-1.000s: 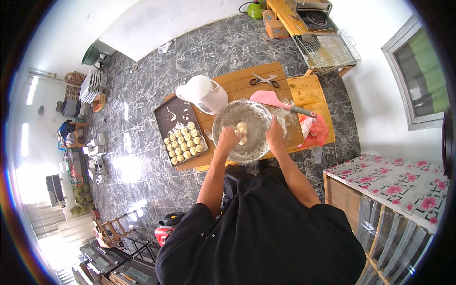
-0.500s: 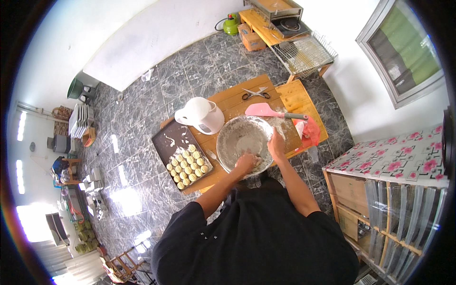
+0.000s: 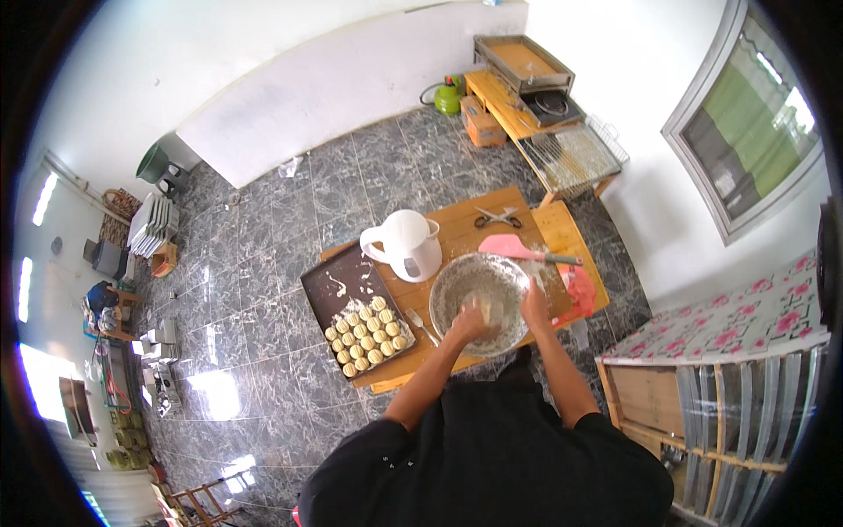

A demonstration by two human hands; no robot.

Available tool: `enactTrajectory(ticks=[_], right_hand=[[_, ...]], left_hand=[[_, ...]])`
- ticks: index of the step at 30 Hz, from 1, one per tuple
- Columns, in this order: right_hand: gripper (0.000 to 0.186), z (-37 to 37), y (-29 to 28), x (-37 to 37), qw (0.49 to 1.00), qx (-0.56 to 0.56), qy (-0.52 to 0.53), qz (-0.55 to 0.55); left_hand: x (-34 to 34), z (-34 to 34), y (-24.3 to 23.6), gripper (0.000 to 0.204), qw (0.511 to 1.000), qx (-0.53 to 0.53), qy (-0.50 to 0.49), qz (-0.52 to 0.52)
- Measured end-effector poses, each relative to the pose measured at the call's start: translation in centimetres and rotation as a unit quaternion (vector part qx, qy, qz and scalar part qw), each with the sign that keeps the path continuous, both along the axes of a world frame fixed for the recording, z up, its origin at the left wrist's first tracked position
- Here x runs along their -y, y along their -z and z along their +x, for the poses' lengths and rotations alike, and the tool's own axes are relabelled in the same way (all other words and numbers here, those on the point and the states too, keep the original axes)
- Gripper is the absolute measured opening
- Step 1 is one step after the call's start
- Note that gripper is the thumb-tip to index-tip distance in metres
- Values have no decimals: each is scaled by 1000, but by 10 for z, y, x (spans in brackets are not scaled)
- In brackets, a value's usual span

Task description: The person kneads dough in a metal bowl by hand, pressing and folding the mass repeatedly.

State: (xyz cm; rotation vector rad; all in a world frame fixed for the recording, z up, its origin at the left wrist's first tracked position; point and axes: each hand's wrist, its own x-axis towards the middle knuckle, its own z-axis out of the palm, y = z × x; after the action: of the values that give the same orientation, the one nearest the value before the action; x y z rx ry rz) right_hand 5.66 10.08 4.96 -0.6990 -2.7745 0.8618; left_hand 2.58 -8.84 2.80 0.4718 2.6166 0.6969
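1. Two bare hands work at a metal mixing bowl (image 3: 450, 283), which stands at the near side of a low wooden bench (image 3: 464, 216), in front of the person.
2. Left hand (image 3: 470, 326): down inside the bowl, blurred, beside a pale smear of dough (image 3: 493, 313); whether its fingers are open or closed on the dough, I cannot tell.
3. Right hand (image 3: 533, 306): at the bowl's right rim, fingers gripping that edge.
4. Whitish flour or dough residue coats the bowl's inner wall.
5. To the bowl's left, a fork (image 3: 423, 328) lies on the bench, near a dark baking tray (image 3: 332, 277).
6. Rows of pale, ridged dough balls (image 3: 366, 335) fill the tray's near part; white smears mark its far part.
7. Beyond the bowl, slightly left, stands a white electric kettle (image 3: 410, 248), handle toward the left.
8. Just past the bowl's far right edge lies a pink spatula (image 3: 505, 246) with a grey handle; farther back are scissors (image 3: 498, 220), blades spread.
9. Right of the bowl, a red plastic bag (image 3: 580, 292) sits by the bench edge.
10. Against the far wall stand a green gas cylinder (image 3: 447, 99) and a cardboard box (image 3: 484, 126).
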Motion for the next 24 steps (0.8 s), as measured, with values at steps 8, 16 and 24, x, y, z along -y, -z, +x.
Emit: enactTrajectory(ticks=[8, 16, 24], right_hand=[[49, 18, 3, -26, 994, -34, -99, 12], [43, 9, -51, 30, 943, -248, -217, 36], [50, -33, -3, 61, 896, -113, -79, -423]], left_hand=[[-37, 1, -24, 48, 994, 41, -100, -24], [-7, -9, 37, 27, 927, -349, 19, 133], [-3, 9, -46, 58, 934, 56, -128, 329]])
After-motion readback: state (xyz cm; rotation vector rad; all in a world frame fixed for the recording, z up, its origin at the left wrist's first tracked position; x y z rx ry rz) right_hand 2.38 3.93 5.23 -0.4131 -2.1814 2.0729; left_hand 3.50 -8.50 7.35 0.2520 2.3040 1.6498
